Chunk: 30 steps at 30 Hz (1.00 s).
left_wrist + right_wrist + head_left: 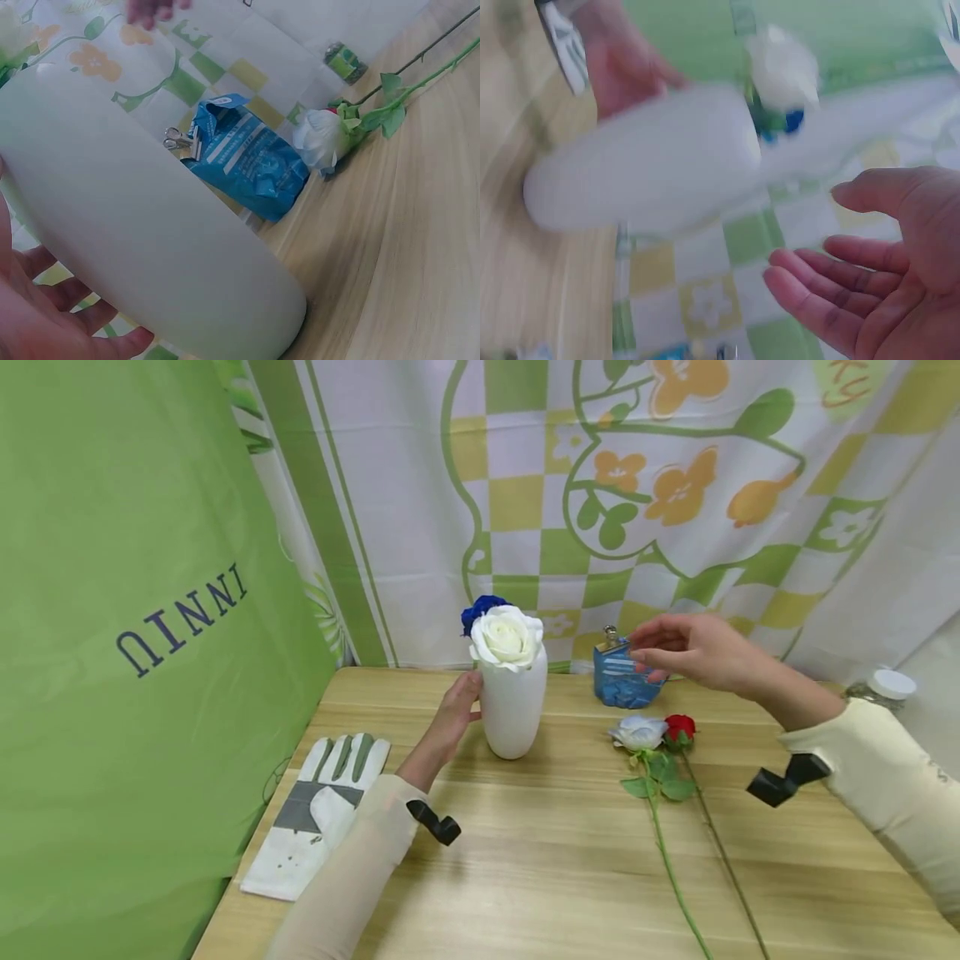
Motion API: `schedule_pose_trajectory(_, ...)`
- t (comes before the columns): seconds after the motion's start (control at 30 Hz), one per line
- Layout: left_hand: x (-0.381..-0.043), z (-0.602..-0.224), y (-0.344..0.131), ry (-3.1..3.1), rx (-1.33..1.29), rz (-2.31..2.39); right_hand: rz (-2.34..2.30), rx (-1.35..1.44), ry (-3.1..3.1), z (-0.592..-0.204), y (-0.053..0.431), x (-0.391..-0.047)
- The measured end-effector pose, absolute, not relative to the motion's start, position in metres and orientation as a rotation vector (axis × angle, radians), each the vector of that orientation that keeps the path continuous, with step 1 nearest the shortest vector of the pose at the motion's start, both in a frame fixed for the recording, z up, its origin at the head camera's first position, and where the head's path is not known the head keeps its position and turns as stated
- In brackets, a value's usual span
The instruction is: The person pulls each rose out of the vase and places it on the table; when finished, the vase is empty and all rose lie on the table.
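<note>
Left hand (450,718) grips vase (513,714), upright at frame centre, white rose (507,639) and blue rose (481,609) at its mouth. Right hand (697,652) empty, fingers loose, right of centre; nearer hand to pale rose (639,732) and red rose (680,726), lying below it in frame, long axes running toward bottom edge.

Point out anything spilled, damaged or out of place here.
Only the work glove, left of the white vase, looks slightly odd: small dark specks, perhaps dirt, mark its white cuff. No spill shows on the table.
</note>
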<state>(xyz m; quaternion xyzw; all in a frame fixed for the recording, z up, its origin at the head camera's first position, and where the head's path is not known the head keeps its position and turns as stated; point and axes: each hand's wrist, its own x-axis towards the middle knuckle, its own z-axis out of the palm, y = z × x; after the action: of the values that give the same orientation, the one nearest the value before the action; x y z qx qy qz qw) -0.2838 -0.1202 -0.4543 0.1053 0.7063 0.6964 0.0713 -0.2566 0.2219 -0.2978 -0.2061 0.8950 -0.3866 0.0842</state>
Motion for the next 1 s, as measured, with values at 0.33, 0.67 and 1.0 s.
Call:
schedule_pose_trajectory(0.33,-0.283,-0.457,-0.121,2.118,0.313,2.109,-1.221,-0.908,2.773,-0.307,0.163,-0.249)
schedule_pose_trajectory(0.67,-0.284,-0.457,-0.119,2.129,0.281,2.111,-1.379,-1.076,2.852,-0.329,0.121,-0.247)
schedule_pose_trajectory(1.0,-0.284,-0.458,-0.119,2.136,0.280,2.099,-1.458,-1.268,2.971,-0.333,0.096,-0.250)
